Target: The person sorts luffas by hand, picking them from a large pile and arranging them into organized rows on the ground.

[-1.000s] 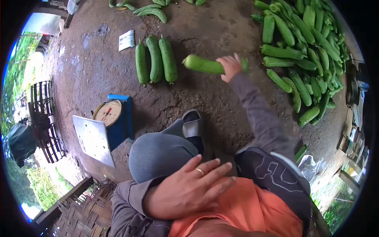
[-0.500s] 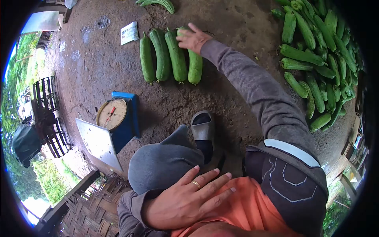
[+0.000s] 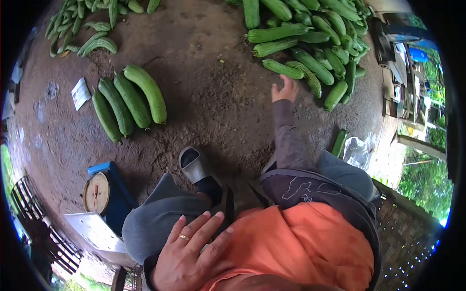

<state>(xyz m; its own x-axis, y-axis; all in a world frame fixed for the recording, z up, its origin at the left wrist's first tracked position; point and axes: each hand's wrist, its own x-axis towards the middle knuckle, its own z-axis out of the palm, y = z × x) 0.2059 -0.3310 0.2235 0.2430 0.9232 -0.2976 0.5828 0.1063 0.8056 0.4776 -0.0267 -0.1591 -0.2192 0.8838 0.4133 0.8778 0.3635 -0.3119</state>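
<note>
Evidently, one green gourd point(image 3: 283, 69) is lying at the near left edge of the big pile point(image 3: 279, 33), with the right hand point(image 3: 285, 89) standing just below it. That hand is holding its fingers spread and is gripping nothing; whether a fingertip is touching the gourd, I cannot tell. Bare brown ground point(image 3: 208, 97) is stretching from the pile's left edge to a row of four gourds point(image 3: 132, 100), leaving wide room between them. Nearer the body, a grey sandal point(image 3: 191, 162) is bordering this space, and the left hand point(image 3: 187, 257) is resting open, palm down, against the orange shirt point(image 3: 291, 237).

The frame's top is cutting off the pile and the ridged gourds point(image 3: 99, 44) at upper left. The right forearm and jacket are hiding most of the other foot, and print on a small packet point(image 3: 80, 93) is staying unreadable. A loose gourd point(image 3: 339, 142) is lying beside crumpled clear plastic point(image 3: 361, 150), whose contents I cannot make out. At lower left, a blue scale point(image 3: 112, 194) is carrying a pale metal pan point(image 3: 94, 228).
</note>
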